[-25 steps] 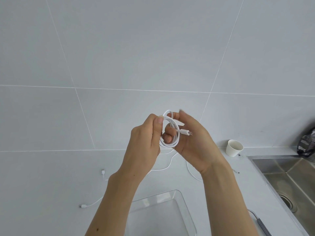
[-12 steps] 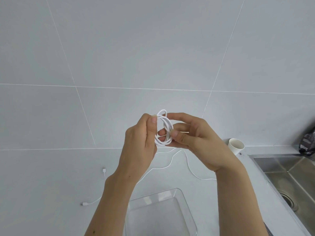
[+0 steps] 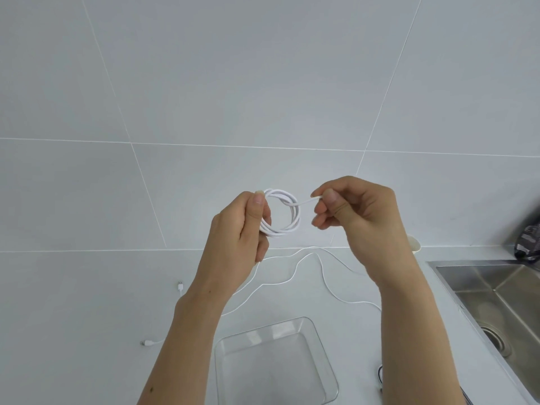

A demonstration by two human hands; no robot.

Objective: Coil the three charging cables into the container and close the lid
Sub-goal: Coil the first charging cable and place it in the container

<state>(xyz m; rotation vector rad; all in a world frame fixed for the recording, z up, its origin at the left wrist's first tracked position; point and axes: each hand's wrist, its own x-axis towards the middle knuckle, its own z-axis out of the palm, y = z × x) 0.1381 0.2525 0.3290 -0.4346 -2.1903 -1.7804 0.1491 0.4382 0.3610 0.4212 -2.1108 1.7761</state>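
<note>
A white charging cable is wound into a small coil [image 3: 285,213] held up in the air in front of the wall. My left hand [image 3: 242,229] pinches the coil's left side. My right hand [image 3: 356,211] grips the cable's free end, which runs out of the coil to the right. Below the hands a clear plastic container [image 3: 318,340] stands open on the counter with nothing in it. Loose white cable [image 3: 295,276] lies in loops on the counter behind the container, with plugs at the left [image 3: 181,287] and lower left [image 3: 145,343].
A steel sink [image 3: 496,299] is set into the counter at the right. A paper cup [image 3: 416,245] stands by the wall, partly hidden behind my right wrist. A dark object [image 3: 526,244] sits at the far right edge. Another dark cable [image 3: 380,372] shows beside the container.
My right hand has moved away to the right, drawing the cable's end out of the coil. The coil, bunched between both hands before, now hangs as an open ring from my left hand.
</note>
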